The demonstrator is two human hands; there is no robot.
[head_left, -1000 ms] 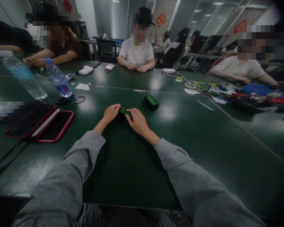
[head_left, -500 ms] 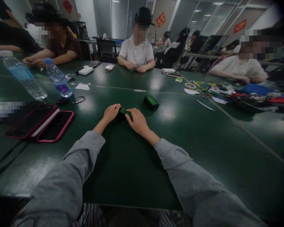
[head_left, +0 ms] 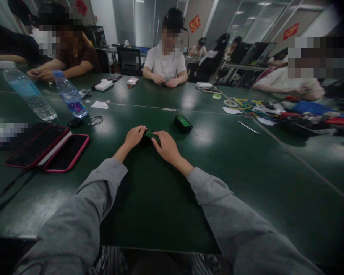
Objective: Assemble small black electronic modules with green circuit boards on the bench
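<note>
Green-faced dark piece (head_left: pixel 150 133), held at both ends.
Small and flat-looking, it shows a green upper face with pale specks and a dark border; its ends are covered, its underside hidden. It sits well in from the worktop's (head_left: pixel 160 202) near edge, slanting down toward the near right corner; whether it touches the surface is unclear.

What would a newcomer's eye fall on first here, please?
The wearer's left hand and right hand hold a small green-topped piece near the middle. Beyond the right hand, slightly to its right, sits a green-topped black box. A pink-rimmed phone lies to the left.
</note>
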